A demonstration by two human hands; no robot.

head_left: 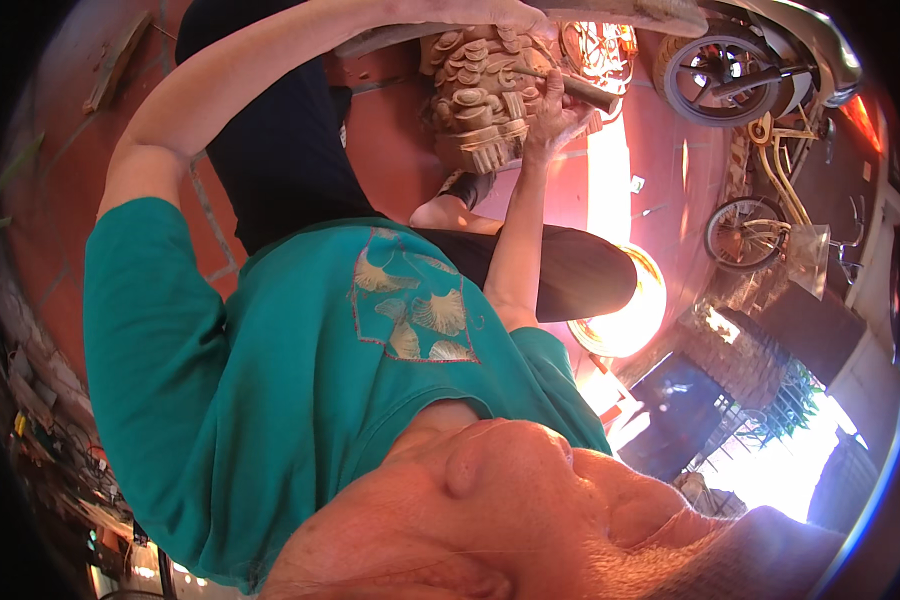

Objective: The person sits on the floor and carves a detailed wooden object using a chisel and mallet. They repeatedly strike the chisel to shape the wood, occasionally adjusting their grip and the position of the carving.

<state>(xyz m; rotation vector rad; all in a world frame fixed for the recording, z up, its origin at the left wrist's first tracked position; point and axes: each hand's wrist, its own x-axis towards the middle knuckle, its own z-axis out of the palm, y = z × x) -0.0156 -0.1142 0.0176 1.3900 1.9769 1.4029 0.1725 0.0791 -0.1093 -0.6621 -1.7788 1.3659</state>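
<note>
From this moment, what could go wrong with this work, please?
The thin, handled tool in the right hand might slip off the uneven carving toward the nearby foot. The carving's raised, layered parts could chip. Strong glare on the floor may make fine details hard to see.

**Rough wood, matt cloth, glossy tile**

Carving (473, 98): apparently wood, matt, deeply rough. Tool (592, 93): smooth, wood-like handle. Shirt (290, 300): soft matt cloth; pocket (415, 310) visibly stitched. Trousers (280, 150): matt cloth. Floor (385, 140): smooth tile, glossy where lit. Plank (118, 62): rough wood. Motorbike (722, 117): tyre of matt rubber.
</note>
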